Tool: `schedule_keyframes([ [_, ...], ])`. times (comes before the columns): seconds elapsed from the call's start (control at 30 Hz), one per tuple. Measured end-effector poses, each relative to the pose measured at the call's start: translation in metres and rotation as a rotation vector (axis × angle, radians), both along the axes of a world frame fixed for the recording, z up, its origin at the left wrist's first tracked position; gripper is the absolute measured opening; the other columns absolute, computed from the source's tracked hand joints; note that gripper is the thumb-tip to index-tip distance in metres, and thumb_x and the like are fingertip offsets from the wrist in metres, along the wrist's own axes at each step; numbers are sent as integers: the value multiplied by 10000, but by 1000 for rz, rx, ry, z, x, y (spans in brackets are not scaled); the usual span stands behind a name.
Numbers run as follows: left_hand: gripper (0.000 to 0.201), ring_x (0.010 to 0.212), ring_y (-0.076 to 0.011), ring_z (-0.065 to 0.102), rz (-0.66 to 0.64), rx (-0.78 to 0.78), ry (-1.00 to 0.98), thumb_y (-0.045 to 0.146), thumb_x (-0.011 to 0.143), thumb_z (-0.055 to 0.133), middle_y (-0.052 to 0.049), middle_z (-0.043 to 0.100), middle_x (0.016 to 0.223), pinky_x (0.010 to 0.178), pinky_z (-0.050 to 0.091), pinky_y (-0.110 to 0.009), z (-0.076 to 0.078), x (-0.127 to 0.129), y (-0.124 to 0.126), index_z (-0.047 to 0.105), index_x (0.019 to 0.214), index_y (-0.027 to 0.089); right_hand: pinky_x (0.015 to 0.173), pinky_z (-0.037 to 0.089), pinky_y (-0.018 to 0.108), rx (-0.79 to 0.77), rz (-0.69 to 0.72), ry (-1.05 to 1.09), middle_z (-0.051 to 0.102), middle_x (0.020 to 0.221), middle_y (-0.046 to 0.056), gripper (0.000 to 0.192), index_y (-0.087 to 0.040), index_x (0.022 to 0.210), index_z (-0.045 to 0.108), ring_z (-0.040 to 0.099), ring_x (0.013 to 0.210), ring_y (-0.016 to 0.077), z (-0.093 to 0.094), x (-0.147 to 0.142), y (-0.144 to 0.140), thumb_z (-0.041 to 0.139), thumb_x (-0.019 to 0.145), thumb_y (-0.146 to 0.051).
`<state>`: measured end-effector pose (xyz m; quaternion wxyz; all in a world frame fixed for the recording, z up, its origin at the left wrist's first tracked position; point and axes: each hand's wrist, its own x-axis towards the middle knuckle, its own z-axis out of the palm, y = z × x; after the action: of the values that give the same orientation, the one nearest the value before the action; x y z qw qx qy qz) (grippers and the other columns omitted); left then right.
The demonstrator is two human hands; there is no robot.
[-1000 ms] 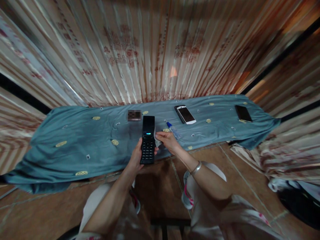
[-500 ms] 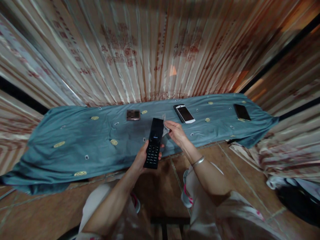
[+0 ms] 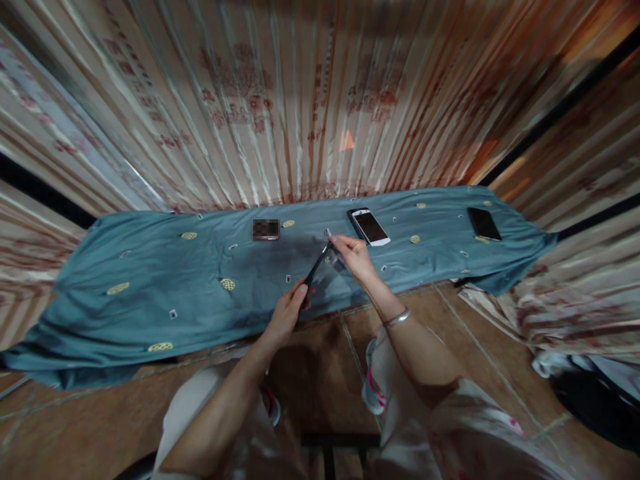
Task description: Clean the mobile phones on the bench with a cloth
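My left hand (image 3: pixel 289 312) grips the lower end of a black keypad phone (image 3: pixel 316 270), which is turned edge-on so only its thin side shows. My right hand (image 3: pixel 353 255) is at the phone's upper end, pinching a small pale wipe (image 3: pixel 329 235) against it. Both hands hover over the front middle of a table covered with a teal cloth (image 3: pixel 150 280).
On the cloth lie a white smartphone (image 3: pixel 371 226) at the back right of my hands, a dark smartphone (image 3: pixel 484 223) at the far right, and a small blurred item (image 3: pixel 266 229) at the back middle. Striped curtains hang behind. Tiled floor is below.
The black phone has been rotated from facing me, keypad showing, to edge-on and tilted right. My right hand rose from the cloth to the phone's top with the wipe.
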<state>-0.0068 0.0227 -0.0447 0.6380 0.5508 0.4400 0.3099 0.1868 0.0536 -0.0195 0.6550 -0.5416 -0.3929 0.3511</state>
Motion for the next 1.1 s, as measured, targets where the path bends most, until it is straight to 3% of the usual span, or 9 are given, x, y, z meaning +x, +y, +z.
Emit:
schedule_keyframes([
  [0.13,586,967,-215,578,15,411,200,524,787,527,-114,622,1074,880,441,-362,-2,-8,8,543,1215,125,721,462,280,14,-10,-117,702,719,-16,298,-189,782,739,626,737,162,-2,6,2,675,668,-457],
  [0.3,546,1034,-237,544,5,777,444,478,820,520,-117,576,1090,920,429,-397,0,-17,14,495,1260,156,806,475,324,35,67,-248,734,842,19,256,-196,810,741,654,816,191,4,12,-3,651,717,-417],
  [0.47,575,999,-247,550,15,1002,570,462,802,559,-123,592,1056,896,457,-405,-4,-20,19,468,1270,139,895,447,362,86,124,-799,711,968,53,178,-202,882,731,619,944,205,12,10,-18,584,817,-277],
  [0.57,552,965,-253,564,26,1066,606,434,779,601,-122,612,1029,871,472,-406,-4,-20,21,492,1231,136,905,443,383,89,129,-1099,678,1039,74,203,-185,950,711,565,1003,220,12,0,-27,534,855,-215],
  [0.7,575,914,-250,582,14,1065,632,416,758,632,-124,625,1002,824,492,-399,-3,-17,20,476,1223,117,894,457,389,144,182,-1269,644,1051,98,254,-167,985,683,529,997,223,9,-23,-37,444,901,-189],
  [0.87,604,935,-245,590,0,1024,626,382,751,643,-119,619,1042,827,494,-394,-2,-17,20,428,1255,127,889,471,381,206,262,-1326,609,1071,114,283,-139,1063,634,488,1022,231,12,-47,-47,394,917,-166],
  [1.1,611,932,-243,597,52,1001,668,343,744,650,-107,624,1021,818,498,-380,1,-31,33,411,1266,134,888,473,377,210,342,-1337,591,1083,120,247,-129,1058,611,480,1008,228,12,-57,-60,422,899,-135],
])
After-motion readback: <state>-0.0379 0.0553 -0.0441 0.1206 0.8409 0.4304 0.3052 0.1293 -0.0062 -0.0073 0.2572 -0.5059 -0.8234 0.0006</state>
